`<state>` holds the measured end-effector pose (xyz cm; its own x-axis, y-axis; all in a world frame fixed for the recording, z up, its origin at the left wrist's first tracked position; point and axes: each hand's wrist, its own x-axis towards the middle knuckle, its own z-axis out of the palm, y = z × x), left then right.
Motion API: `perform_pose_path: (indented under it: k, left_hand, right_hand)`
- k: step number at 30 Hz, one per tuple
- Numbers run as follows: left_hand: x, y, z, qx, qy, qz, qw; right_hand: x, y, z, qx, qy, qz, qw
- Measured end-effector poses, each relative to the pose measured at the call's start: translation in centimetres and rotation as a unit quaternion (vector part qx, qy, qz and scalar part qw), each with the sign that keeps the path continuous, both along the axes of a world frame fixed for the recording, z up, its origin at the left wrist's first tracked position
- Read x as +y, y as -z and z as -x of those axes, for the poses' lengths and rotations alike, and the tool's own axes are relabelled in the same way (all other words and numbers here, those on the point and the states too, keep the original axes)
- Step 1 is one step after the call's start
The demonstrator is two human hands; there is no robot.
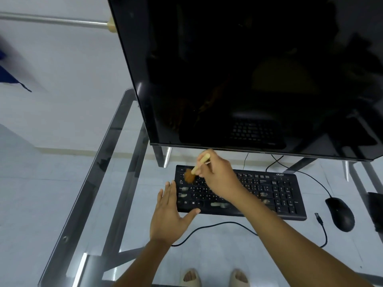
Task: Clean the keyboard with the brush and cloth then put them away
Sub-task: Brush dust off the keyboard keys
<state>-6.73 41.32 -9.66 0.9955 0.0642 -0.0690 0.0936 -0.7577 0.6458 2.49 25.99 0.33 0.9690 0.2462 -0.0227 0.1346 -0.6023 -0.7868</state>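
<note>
1. Flat black plastic keyboard (248, 195), wired: lies on the clear glass desk top with metal frame (97, 183), just below the monitor's lower edge. Pale smudges show on several keys in the lower rows.
2. Small brush with pale wooden handle and brown bristles (193, 171): bristles rest on the far left corner of the keyboard, handle tilted up and to the right.
3. Right hand (217, 177): fingers curled round the brush handle, holding it over the keyboard's upper left keys; forearm crosses the keyboard's front edge.
4. Left hand (170, 212): flat, fingers straight and together, thumb spread; it lies against the keyboard's left end, thumb tip at the front left corner. It holds nothing.
5. Large black monitor with dark screen (248, 75): stands on the desk behind the keyboard; a faint reflection of the keyboard shows in it.
6. Black computer mouse (339, 214): on the glass, just right of the keyboard, apart from it.
7. Loose black cable with plug end (320, 219): runs across the glass in front of the keyboard.
8. Pair of beige open-toed sandals (213, 277): seen through the glass, on the pale tiled floor.
9. Containers: none can be made out; the cloth cannot be located.
</note>
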Motion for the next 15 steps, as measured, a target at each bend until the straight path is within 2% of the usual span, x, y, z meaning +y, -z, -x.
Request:
perform_pose_path:
  k: [4, 6, 8, 10, 12, 15]
  left_hand:
    - [0.0, -0.3, 0.0, -0.011, 0.006, 0.003, 1.0]
    - [-0.1, -0.5, 0.0, -0.018, 0.005, 0.004, 1.0]
    - [-0.1, -0.6, 0.1, -0.017, 0.002, 0.006, 1.0]
    - [-0.1, -0.6, 0.1, -0.022, 0.005, 0.008, 1.0]
    - [-0.1, -0.4, 0.0, -0.029, 0.005, 0.007, 1.0]
    - [0.0, -0.1, 0.1, -0.014, 0.005, -0.001, 1.0]
  right_hand:
    - [1.4, 0.3, 0.2, -0.067, 0.021, -0.008, 0.997]
    - [2.1, 0.6, 0.4, -0.062, -0.007, -0.013, 0.998]
    - [2.3, 1.0, 0.7, -0.067, -0.018, 0.021, 0.997]
    - [1.9, 1.1, 0.7, -0.097, 0.023, 0.016, 0.995]
    - [1.6, 1.1, 0.7, -0.091, 0.04, -0.02, 0.995]
    - [1.5, 1.1, 1.1, -0.064, 0.022, -0.01, 0.998]
